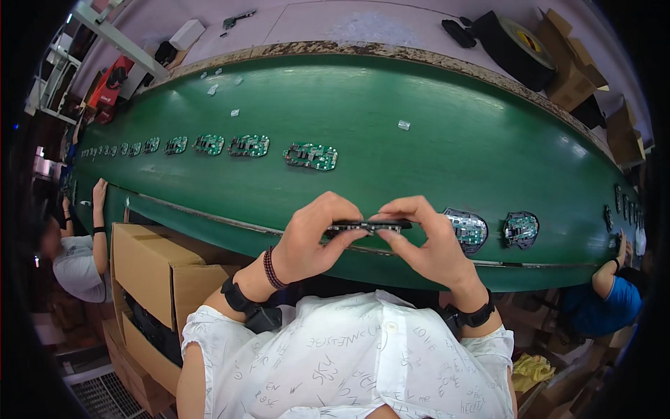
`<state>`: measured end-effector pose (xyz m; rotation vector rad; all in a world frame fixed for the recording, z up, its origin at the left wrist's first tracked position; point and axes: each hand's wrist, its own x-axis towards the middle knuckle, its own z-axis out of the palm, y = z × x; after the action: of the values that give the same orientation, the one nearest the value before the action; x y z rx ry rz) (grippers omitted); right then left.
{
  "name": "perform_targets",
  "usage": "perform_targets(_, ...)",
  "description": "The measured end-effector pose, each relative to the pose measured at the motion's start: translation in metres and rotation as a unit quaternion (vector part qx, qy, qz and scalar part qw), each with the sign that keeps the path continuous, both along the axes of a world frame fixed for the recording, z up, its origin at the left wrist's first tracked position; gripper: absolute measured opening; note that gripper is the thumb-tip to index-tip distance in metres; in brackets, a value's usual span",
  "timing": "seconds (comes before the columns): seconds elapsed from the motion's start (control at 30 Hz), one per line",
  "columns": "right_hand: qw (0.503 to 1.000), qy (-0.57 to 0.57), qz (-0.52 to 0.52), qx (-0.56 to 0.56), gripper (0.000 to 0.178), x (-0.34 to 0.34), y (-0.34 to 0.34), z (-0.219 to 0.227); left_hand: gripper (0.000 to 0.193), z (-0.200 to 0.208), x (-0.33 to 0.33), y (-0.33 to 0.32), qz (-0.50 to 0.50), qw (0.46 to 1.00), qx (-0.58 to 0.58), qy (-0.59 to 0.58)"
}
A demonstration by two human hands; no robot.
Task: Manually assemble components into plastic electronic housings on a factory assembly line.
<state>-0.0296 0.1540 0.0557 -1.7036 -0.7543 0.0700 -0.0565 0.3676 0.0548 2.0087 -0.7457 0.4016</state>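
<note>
Between both hands I hold a thin black plastic shell with a circuit board in it [368, 225], turned edge-on above the near side of the green belt. My left hand [310, 234] pinches its left end between thumb and fingers. The other end is pinched the same way by my right hand [427, 241]. Just right of that hand lies a dark shell with a green board in it [469, 230], partly covered by my fingers. Another such shell with a board [520, 229] sits further right. A bare green circuit board [311, 156] rests beyond my left hand.
A row of several green boards [249, 145] runs left along the belt [391, 91]. Small clear scraps [404, 125] lie on it. Cardboard boxes [143, 269] stand at the near left. Other people work at the left [80, 262] and right [604, 300].
</note>
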Motion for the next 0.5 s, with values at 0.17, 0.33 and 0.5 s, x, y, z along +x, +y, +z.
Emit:
perform_targets(0.17,0.977,0.212,0.008,0.029,0.018,0.003,0.000,-0.004,0.029,0.005,-0.003,-0.003,0.020,0.965,-0.091,0.245)
perform_targets(0.33,0.943,0.327,0.034,0.051,0.016,0.008,0.000,-0.008,0.028,0.005,-0.001,-0.002,-0.004,0.929,-0.139,0.344)
perform_targets(0.5,0.928,0.370,0.027,0.039,0.015,0.007,0.004,0.005,0.027,0.006,-0.001,0.001,-0.020,0.886,-0.194,0.420)
